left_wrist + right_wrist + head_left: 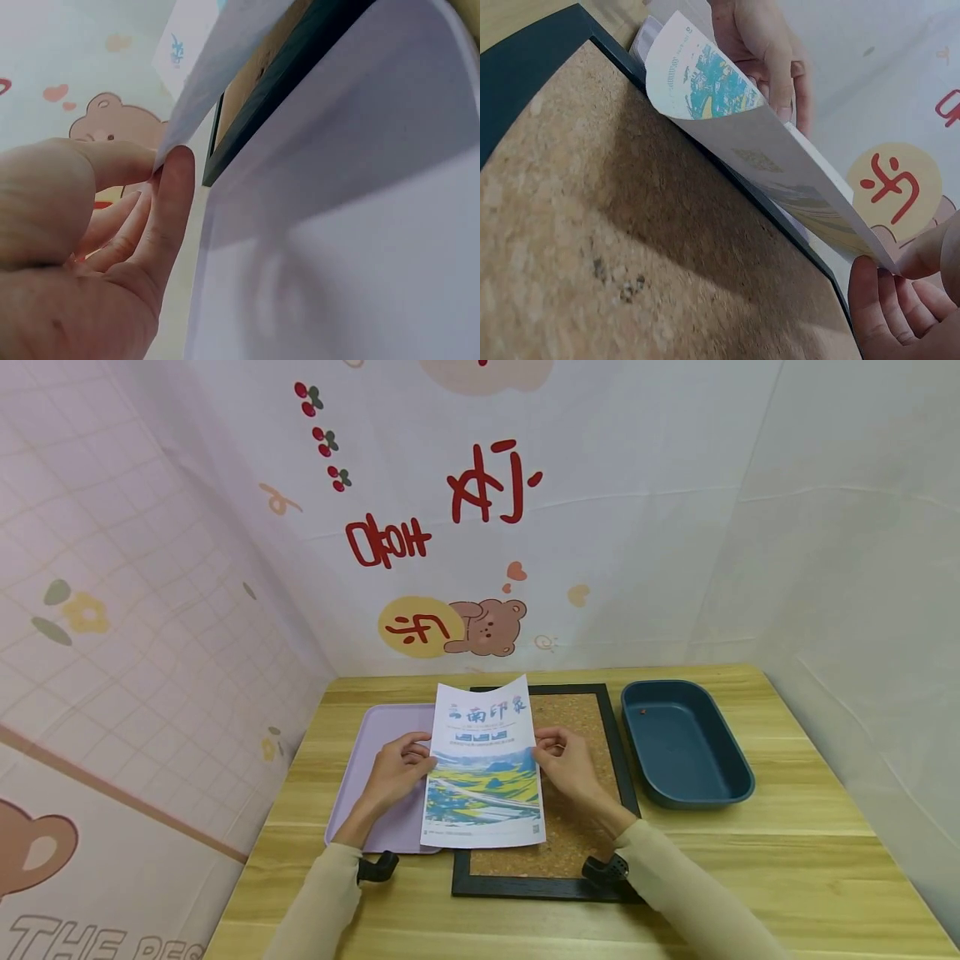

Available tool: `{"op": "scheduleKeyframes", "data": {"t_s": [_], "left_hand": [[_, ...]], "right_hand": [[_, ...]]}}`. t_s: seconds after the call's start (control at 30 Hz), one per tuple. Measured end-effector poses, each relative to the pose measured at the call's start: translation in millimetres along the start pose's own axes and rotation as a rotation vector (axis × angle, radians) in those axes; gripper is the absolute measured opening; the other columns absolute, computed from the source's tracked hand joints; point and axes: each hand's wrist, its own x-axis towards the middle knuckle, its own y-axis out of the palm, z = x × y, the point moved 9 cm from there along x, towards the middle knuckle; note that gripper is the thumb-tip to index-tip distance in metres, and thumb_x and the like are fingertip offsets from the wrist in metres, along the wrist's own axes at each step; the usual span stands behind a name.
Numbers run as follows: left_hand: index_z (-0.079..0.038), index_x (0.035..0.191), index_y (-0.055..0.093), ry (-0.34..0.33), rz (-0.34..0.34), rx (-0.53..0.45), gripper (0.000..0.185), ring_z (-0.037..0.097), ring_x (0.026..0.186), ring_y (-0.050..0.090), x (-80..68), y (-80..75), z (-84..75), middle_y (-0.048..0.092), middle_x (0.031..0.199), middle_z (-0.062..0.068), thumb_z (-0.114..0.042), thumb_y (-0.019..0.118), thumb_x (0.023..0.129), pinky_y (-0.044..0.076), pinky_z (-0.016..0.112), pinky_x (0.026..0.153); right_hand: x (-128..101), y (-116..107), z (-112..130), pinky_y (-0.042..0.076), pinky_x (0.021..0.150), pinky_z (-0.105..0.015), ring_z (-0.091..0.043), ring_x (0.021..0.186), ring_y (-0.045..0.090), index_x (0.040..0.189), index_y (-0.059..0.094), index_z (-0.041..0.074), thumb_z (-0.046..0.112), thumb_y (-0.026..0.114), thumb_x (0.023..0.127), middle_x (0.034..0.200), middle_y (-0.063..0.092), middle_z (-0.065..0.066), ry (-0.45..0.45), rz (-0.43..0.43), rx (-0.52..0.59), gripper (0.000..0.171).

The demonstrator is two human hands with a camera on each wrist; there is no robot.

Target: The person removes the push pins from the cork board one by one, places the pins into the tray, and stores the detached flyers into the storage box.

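Fingers [420, 758] on colourful, bowed flyer [483, 768]

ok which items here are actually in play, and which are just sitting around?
In play: printed sheet, pinched at its side edges by left hand and right hand; cork board and lilac tray under it.
Lying about: blue tub, small red bit inside.

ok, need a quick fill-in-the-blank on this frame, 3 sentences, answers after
1. Both hands, the left hand and the right hand, pinch the side edges of a printed ____.
2. The cork board has a ____ frame.
3. The dark blue tray lies to the right of the board, and the ____ tray lies to its left.

Missing words: sheet of paper; black; lilac
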Motion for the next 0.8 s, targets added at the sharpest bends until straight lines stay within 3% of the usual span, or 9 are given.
{"op": "scheduleKeyframes", "data": {"t_s": [0.3,0.8], "left_hand": [[-0.005,0.151,0.068,0.012,-0.001,0.012,0.048,0.025,0.105,0.079,-0.6,-16.2,7.1,0.078,0.121,0.018,-0.013,0.080,0.105,0.061,0.023,0.079],[-0.001,0.152,0.066,-0.004,-0.004,0.014,0.049,0.028,0.105,0.080,-2.1,-39.6,17.7,0.076,0.122,0.022,-0.010,0.079,0.105,0.062,0.023,0.077]], "right_hand": [[2.6,16.4,5.2,0.058,0.065,-0.020,-0.012,0.083,0.070,0.123,0.075,-0.004,-0.001,0.076,0.099,0.104,0.075,-0.017,-0.020,-0.006,0.033,0.024],[4.4,41.0,6.9,0.059,0.066,-0.022,-0.017,0.088,0.071,0.129,0.074,-0.001,0.002,0.075,0.102,0.110,0.075,-0.017,-0.005,0.019,0.034,0.027]]}}
